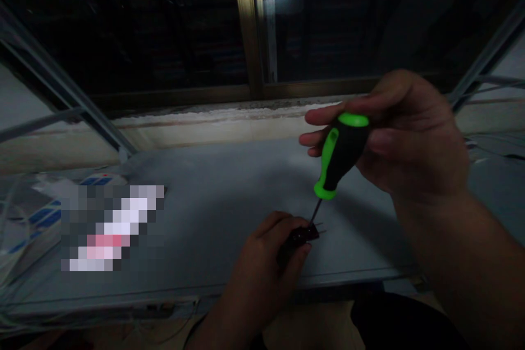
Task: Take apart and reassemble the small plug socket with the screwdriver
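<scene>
My right hand (414, 131) grips a green-and-black screwdriver (346, 156) by its handle, with the thumb on the near side and the fingers behind. The screwdriver tilts, its thin shaft pointing down and to the left. Its tip meets a small dark two-pin plug (301, 236), whose two thin metal pins stick out to the right. My left hand (270, 257) pinches this plug between thumb and fingers just above the table. The fingers hide part of the plug, and the dim light blurs its detail.
The grey table (197, 219) ends at a near edge below my hands. White power strips (102, 179) with blue sockets and cables lie at the left, beside a pixelated patch. A dark window (164, 38) and metal frame bars (94, 120) stand behind.
</scene>
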`<control>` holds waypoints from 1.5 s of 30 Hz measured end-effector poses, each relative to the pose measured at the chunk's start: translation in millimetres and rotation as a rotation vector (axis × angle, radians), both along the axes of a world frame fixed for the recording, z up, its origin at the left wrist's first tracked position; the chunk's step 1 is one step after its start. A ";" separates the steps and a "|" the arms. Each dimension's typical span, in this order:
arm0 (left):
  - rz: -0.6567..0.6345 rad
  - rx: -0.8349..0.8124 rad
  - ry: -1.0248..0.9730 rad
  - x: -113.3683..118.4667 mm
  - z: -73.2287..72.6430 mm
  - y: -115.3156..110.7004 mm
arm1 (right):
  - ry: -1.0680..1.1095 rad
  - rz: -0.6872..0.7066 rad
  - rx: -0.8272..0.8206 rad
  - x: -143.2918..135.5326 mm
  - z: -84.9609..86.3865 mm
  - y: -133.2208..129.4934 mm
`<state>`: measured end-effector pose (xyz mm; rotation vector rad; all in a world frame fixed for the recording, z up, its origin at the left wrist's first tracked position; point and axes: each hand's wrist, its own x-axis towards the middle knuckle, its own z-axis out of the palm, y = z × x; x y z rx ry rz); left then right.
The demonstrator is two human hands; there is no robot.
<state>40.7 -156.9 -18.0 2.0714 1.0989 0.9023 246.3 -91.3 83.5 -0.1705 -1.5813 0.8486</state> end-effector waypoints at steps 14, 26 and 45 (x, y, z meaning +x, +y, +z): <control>-0.014 -0.027 -0.021 -0.5 1.6 -0.9 | 0.033 -0.068 -0.050 -1.8 3.5 -1.3; -0.014 -0.035 -0.031 -0.1 1.2 0.7 | 0.048 -0.066 -0.096 -0.3 -2.6 -9.4; -0.060 0.004 -0.045 -4.5 2.9 -3.3 | 0.103 -0.145 -0.070 -3.2 -9.1 -21.0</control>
